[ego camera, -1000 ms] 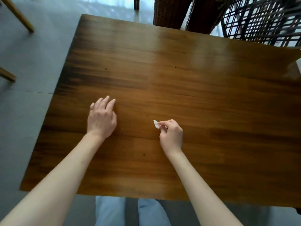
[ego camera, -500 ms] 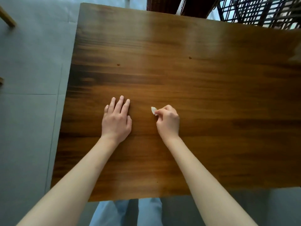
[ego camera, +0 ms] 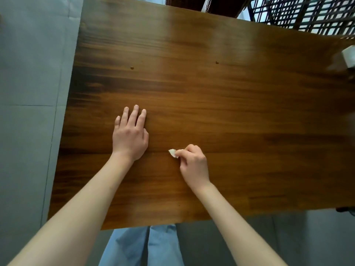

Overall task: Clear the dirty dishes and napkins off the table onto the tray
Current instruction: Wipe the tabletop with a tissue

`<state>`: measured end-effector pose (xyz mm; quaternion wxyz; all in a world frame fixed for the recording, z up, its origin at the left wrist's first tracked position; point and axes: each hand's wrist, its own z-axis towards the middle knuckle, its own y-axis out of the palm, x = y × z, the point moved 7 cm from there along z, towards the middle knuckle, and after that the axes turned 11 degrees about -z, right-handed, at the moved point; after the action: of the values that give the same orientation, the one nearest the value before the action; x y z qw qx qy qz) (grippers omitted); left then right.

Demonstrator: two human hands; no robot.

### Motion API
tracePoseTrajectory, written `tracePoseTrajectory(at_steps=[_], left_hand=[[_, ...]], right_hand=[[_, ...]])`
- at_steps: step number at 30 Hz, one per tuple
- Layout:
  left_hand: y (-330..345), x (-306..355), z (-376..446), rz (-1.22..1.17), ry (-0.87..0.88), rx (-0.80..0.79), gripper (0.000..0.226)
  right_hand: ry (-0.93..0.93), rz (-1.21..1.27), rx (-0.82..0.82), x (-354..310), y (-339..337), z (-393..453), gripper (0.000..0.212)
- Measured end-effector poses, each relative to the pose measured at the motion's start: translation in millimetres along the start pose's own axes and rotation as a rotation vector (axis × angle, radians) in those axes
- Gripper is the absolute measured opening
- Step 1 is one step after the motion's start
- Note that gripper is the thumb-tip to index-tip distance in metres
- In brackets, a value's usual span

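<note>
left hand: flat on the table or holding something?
Flat and empty. The left hand lies palm down on the table, fingers stretched out, with nothing visible under or between them.

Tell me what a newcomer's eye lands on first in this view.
The broad wooden table fills the view, nearly bare. Near its front edge the left hand lies flat, palm down, while to its right the right hand pinches a small white scrap in a fingertip grip. A pale object sits blurred at the far right edge; no tray shows.
</note>
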<state>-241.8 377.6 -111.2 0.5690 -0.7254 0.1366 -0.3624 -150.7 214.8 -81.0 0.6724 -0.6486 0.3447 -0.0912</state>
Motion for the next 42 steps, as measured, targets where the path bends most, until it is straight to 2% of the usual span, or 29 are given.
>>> tracePoseTrajectory(at_steps=[2,5,6,9,11,15,16,20,21,24,25,29,32,35,39,42], left_hand=[[1.5,1.2,0.6,0.008,0.0,-0.008,0.053],[2.2,-0.4,1.1,0.014,0.003,-0.01,0.053],[1.7,-0.9,1.2,0.013,0.005,-0.004,0.053],[1.9,-1.4,0.6,0.014,0.009,0.001,0.053],[3.5,-1.0,0.4,0.025,0.007,-0.01,0.053],[5.0,-1.6,1.8,0.045,0.006,-0.021,0.054],[5.0,-2.3,1.5,0.045,0.005,-0.018,0.054],[5.9,-3.2,-0.5,0.048,-0.002,-0.021,0.054],[6.1,-2.8,0.0,0.047,-0.002,-0.027,0.054],[3.2,-1.4,2.3,0.022,-0.002,-0.038,0.054],[-1.0,-2.2,1.6,-0.008,-0.006,-0.023,0.054],[-33.0,-31.9,-15.3,-0.149,-0.098,0.119,0.05],[-59.0,-78.9,-32.5,-0.122,-0.184,0.152,0.048],[-79.8,-123.5,-45.6,-0.091,-0.246,0.161,0.048],[-86.7,-149.9,-47.2,-0.1,-0.268,0.172,0.047],[-82.6,-148.2,-38.2,-0.135,-0.217,0.177,0.046]], right_hand=[[0.012,-0.055,0.02,20.6,-11.8,9.9,0.02],[0.324,-0.045,0.146,54.4,-24.6,29.1,0.022],[0.333,-0.019,0.156,44.7,-22.3,22.9,0.023],[0.058,0.019,0.044,-3.3,1.7,-29.3,0.022],[-0.035,0.004,0.009,4.9,-5.0,-39.2,0.019],[0.345,-0.017,0.167,56.6,-26.2,-18.4,0.02],[0.341,-0.012,0.179,45.5,-22.4,-26.1,0.02],[0.018,0.001,0.069,-5.0,0.1,-69.9,0.02],[0.013,0.002,0.069,1.4,-1.0,-63.4,0.02],[0.308,0.054,0.13,31.6,-9.2,-37.5,0.019],[0.356,0.079,0.125,32.3,-8.6,-34.1,0.018],[0.35,0.166,0.143,25.4,-14.1,-36.4,0.017],[0.35,0.205,0.159,14.7,-17.4,-23.7,0.018],[0.273,0.198,0.089,-20.9,-3.4,-4.1,0.018],[0.224,0.186,0.065,-52.9,13.1,23.8,0.019],[0.206,0.184,0.067,-69.8,18.6,41.3,0.022]])
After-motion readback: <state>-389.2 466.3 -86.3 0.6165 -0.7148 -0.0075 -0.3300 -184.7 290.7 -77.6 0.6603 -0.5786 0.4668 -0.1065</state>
